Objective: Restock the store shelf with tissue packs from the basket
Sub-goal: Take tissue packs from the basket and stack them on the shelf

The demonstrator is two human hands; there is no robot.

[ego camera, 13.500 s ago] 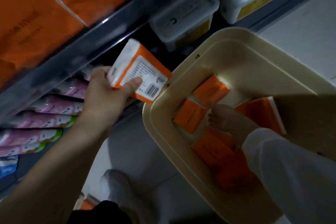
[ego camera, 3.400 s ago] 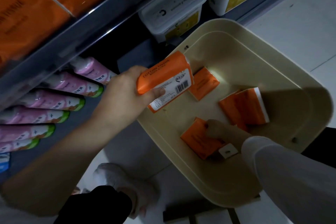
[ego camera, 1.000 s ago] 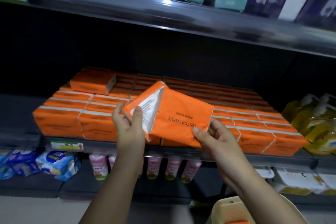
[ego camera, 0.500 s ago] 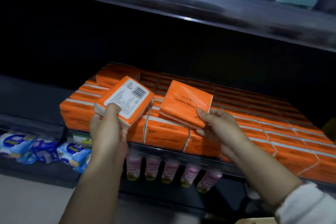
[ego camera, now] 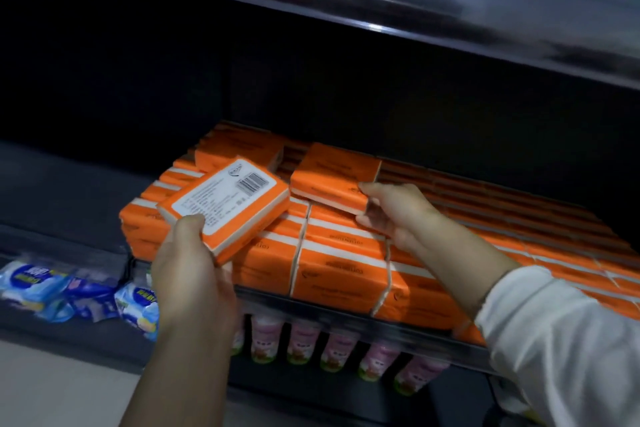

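Left of centre, 1 orange tissue pack (ego camera: 225, 204), barcode label up, is gripped by the left hand (ego camera: 188, 263). A 2nd pack (ego camera: 334, 177) is pinched by the right hand (ego camera: 391, 211) atop the stocked packs (ego camera: 339, 270).

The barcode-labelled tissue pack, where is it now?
Head view, left of centre: the barcode-labelled tissue pack is gripped by the left hand above the stacked orange packs, left of the second pack held by the right hand.
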